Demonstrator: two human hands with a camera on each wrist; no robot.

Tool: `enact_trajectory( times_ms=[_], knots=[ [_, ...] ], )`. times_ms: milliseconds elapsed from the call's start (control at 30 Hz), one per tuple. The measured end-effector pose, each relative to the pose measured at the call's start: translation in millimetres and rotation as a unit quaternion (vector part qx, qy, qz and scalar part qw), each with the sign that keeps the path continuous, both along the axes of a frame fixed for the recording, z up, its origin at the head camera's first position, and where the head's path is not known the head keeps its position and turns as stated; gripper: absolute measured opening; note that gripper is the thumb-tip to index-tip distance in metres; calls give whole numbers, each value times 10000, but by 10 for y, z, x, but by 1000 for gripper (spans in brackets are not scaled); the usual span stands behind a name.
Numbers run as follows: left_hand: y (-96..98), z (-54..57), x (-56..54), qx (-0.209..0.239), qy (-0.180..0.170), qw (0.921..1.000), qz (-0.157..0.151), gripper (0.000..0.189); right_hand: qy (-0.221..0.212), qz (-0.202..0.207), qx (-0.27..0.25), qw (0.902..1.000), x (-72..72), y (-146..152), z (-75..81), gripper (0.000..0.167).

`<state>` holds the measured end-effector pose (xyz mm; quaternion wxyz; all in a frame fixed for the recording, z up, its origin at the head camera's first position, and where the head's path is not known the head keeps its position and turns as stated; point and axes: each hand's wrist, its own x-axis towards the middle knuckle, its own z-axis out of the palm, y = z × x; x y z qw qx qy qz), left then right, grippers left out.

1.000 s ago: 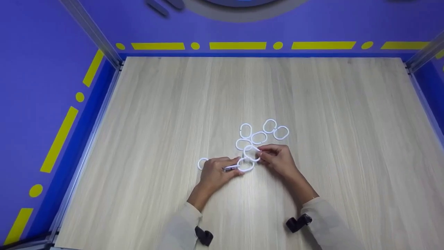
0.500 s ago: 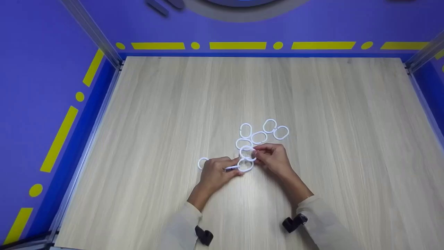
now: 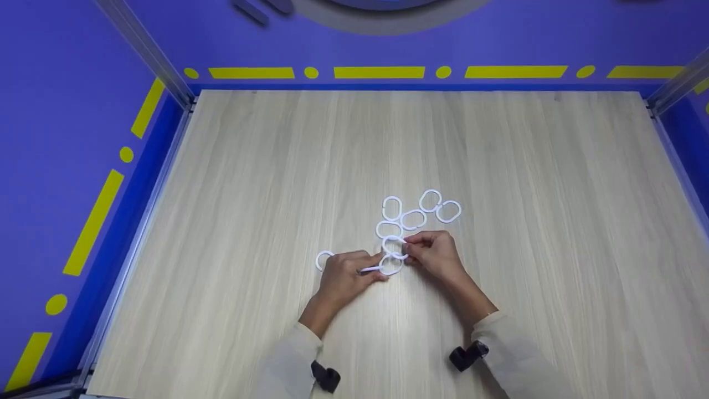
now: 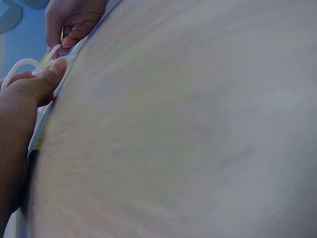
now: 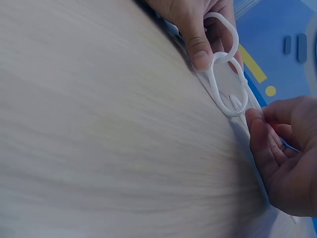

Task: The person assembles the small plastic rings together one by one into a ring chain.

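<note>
My left hand point(image 3: 346, 274) pinches white oval plastic shower curtain rings that hook through each other. One ring point(image 3: 371, 269) stands edge-on by the fingers, and a second ring point(image 3: 391, 274) juts to the right of it. From the right, my right hand point(image 3: 440, 255) pinches another white ring point(image 3: 392, 237) between thumb and fingertips; it overlaps the second ring in the head view. Seen from the right wrist, the left thumb point(image 5: 200, 57) presses at the top of a ring point(image 5: 211, 82) that loops through the ring above it point(image 5: 235, 34).
Several loose rings lie just beyond the hands, among them a ring point(image 3: 384, 209) and a far-right ring point(image 3: 460, 210). Partly behind the left hand lies one more ring point(image 3: 318, 260). Blue panels point(image 3: 388, 50) border the wood-grain table point(image 3: 277, 166).
The right hand has shifted slightly left with its ring, bringing it further over the ring at the left hand. The left hand stays in place.
</note>
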<state>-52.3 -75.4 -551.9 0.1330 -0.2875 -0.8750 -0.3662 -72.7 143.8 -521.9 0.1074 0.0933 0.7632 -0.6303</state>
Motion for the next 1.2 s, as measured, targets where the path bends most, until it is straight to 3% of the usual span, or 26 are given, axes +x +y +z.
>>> enact_trajectory(
  times_ms=[267,433,633,900,1100,1200],
  knots=[
    [4,-13,-7,86,206,9998,-1,41,87,110,365,9992,6,-31,-16,10],
    [7,-12,-15,126,245,9996,-20,42,82,178,127,9997,22,1,-29,12],
    [-9,-3,-12,119,102,9999,26,43,-168,322,-384,9986,26,146,-23,20],
    [-47,7,-14,-25,-135,9998,130,44,-329,1072,-438,9927,35,357,-5,28],
    [-110,37,-37,-261,-159,9993,210,43,-476,1274,-414,9898,65,429,3,30],
    [-161,102,-58,-610,-457,9969,181,49,-495,1298,-372,9896,69,429,8,29]
  ],
)
